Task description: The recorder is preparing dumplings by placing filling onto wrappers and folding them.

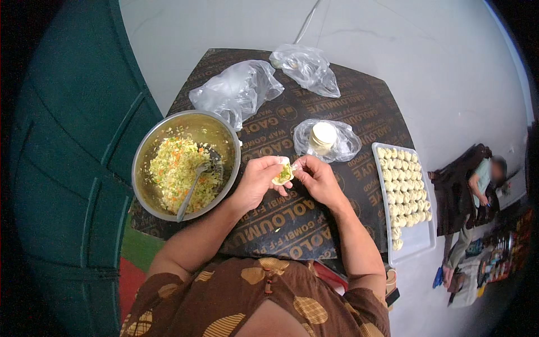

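A round dough wrapper with chopped vegetable filling [284, 174] rests in the fingers of my left hand [260, 179]. My right hand [318, 179] pinches the wrapper's right edge between thumb and forefinger. Left of my hands, a large steel bowl [141, 185] holds shredded vegetable filling [174, 168], with a metal spoon [191, 193] leaning in it. Just beyond my right hand, a stack of round wrappers [323, 135] stands on a clear plastic bag [347, 141]. At the right, a white tray [414, 244] carries rows of pleated dumplings [402, 185].
Two crumpled clear plastic bags [238, 88] [307, 69] lie at the far side of the dark printed plywood table [269, 143]. A green door or panel [76, 147] rises at the left. Another person [482, 181] sits at the far right, beyond the tray.
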Available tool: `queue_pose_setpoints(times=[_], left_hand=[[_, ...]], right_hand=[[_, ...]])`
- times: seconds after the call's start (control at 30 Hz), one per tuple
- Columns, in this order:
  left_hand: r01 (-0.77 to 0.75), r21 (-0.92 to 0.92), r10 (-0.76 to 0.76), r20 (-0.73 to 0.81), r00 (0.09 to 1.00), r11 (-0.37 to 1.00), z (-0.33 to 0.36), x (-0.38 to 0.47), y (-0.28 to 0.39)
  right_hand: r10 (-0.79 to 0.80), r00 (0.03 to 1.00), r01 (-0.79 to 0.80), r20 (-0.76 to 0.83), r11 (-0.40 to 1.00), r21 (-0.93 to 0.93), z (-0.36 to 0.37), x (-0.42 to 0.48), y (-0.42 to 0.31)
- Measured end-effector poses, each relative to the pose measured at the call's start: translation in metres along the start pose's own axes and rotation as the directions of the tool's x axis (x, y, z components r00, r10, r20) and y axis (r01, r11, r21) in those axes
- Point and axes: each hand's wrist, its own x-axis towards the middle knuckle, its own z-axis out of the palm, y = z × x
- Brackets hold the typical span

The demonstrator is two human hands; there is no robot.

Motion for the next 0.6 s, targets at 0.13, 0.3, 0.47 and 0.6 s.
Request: queue_pose_setpoints(times=[0.13, 0.3, 0.47, 0.6], left_hand=[[-0.004, 0.036, 0.005, -0.023, 1.000, 0.999, 0.002, 0.000, -0.002], [-0.003, 0.096, 0.007, -0.043, 0.999, 0.995, 0.001, 0.002, -0.008], [0.003, 0.204, 0.012, -0.073, 0.997, 0.979, 0.001, 0.001, -0.012], [-0.004, 0.241, 0.022, -0.069, 0.997, 0.971, 0.001, 0.002, -0.012]], right_hand=[[-0.017, 1.000, 0.016, -0.013, 0.999, -0.049, 0.001, 0.000, -0.002], [-0.152, 0.988, 0.145, -0.024, 0.971, -0.191, 0.004, -0.001, -0.007], [-0.194, 0.981, 0.191, 0.012, 0.950, -0.249, 0.004, 0.000, -0.009], [0.008, 0.999, -0.012, -0.045, 0.997, -0.072, 0.007, -0.001, -0.012]])
